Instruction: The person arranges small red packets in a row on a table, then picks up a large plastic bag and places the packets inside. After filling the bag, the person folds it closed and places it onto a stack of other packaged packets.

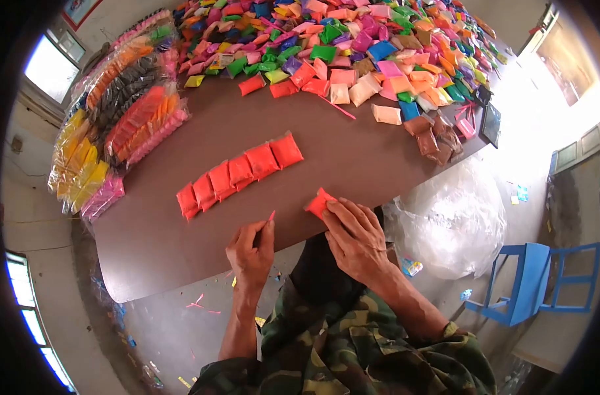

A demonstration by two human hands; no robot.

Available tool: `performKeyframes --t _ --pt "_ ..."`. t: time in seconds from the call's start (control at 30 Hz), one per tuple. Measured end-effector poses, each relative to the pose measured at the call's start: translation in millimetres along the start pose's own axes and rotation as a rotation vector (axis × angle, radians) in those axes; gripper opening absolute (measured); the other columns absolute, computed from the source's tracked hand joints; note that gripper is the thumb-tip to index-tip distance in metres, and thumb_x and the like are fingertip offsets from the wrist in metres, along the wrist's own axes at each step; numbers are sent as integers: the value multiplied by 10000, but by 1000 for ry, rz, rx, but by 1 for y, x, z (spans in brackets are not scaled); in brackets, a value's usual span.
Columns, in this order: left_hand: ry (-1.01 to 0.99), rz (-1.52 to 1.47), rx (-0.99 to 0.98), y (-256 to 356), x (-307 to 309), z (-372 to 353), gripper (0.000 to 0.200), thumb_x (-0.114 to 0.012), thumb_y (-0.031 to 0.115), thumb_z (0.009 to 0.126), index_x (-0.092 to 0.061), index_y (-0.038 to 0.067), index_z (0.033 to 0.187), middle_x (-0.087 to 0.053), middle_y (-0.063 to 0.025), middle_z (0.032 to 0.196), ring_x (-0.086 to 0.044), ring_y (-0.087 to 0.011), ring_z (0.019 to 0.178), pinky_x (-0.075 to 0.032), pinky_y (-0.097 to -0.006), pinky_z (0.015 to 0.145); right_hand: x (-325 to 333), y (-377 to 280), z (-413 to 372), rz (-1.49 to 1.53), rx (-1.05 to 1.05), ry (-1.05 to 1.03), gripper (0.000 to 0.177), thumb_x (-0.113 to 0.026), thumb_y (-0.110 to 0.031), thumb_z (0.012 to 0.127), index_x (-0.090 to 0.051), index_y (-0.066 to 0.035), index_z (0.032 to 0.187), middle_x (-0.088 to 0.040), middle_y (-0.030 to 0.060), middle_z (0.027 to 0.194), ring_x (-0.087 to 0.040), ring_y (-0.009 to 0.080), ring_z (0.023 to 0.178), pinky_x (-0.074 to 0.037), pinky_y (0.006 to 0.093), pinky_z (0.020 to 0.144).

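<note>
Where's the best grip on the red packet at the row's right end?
Likely the right edge of that end packet, pinched from the right: that side faces bare tabletop, while its left side meets the neighbouring packet.

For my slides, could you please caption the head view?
Right hand on a red packet, left hand holding a small red strip, near a row of red packets.

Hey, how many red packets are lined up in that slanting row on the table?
6: the leftmost packet, four middle packets overlapping along the slant, and the rightmost packet. Others could be hidden beneath the overlaps.
</note>
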State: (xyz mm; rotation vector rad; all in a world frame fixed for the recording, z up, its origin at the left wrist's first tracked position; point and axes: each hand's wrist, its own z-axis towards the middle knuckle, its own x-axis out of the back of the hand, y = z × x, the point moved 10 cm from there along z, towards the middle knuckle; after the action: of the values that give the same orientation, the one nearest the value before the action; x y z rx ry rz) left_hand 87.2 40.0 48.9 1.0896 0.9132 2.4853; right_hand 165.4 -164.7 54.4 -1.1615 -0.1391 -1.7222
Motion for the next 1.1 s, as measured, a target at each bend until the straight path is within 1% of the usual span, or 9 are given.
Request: performKeyframes --t 0.13,0.27,0.37,0.47,0.57,0.67,0.77,0.87,1.1 --pt "-80 -62 13 24 -18 3 120 -823 78 934 -767 3 1009 -728 -128 818 -699 -195 710 -534 -319 645 -1 0 1 4 12 20 368 -764 -51 887 -708 -36 1251 -633 95 1352 -625 298 1282 -489 471 1053" --pt "-194 -52 -102 55 -42 13 91 -810 60 931 -763 12 993 -724 -129 820 -704 -234 689 -542 -351 620 2 7 -4 93 -7 74 413 -817 -13 799 -740 -41 1204 -643 114 1348 -648 328 1257 -510 488 1060" --pt "-290 34 -148 68 -59 17 79 -791 68 931 -758 35 995 -707 -113 835 -706 -287 689 -555 -386 617 3 8 -8 103 18 121 416 -825 6 766 -749 -35 1172 -658 118 1312 -655 339 1238 -528 480 1037" --pt "-341 111 -276 78 -71 13 91 -782 83 926 -750 59 1007 -702 -97 885 -707 -313 702 -562 -397 604 5 11 -11 120 43 168 401 -822 2 755 -758 -35 1149 -676 111 1267 -657 333 1217 -540 467 1021" --pt "-371 144 -356 83 -78 13 68 -763 76 934 -720 76 986 -679 -86 891 -697 -312 691 -560 -402 581 5 15 -14 126 29 194 382 -818 1 759 -765 -35 1135 -684 102 1242 -659 322 1190 -546 458 1002" --pt "-508 279 -470 84 -92 14 101 -747 84 916 -650 99 937 -617 -52 877 -713 -257 739 -556 -402 579 5 18 -14 163 29 197 376 -818 -7 768 -766 -39 1139 -685 97 1234 -658 315 1171 -551 455 977" --pt "-578 313 -525 91 -101 24 138 -746 70 891 -611 100 890 -622 -56 870 -716 -257 760 -555 -413 582 3 18 -16 132 52 228 378 -819 -11 777 -763 -43 1149 -683 89 1231 -661 309 1157 -552 450 953" --pt "-642 375 -522 80 -119 35 124 -737 74 891 -614 95 895 -630 -72 877 -711 -284 758 -558 -429 597 7 16 -13 141 36 238 379 -821 -13 782 -760 -44 1155 -683 84 1231 -663 300 1147 -553 442 939" --pt "-671 251 -446 88 -104 41 65 -671 52 921 -614 83 920 -630 -90 890 -702 -330 775 -556 -459 619 8 21 -18 163 16 285 388 -821 -14 775 -754 -41 1155 -679 78 1224 -664 290 1134 -553 432 937"
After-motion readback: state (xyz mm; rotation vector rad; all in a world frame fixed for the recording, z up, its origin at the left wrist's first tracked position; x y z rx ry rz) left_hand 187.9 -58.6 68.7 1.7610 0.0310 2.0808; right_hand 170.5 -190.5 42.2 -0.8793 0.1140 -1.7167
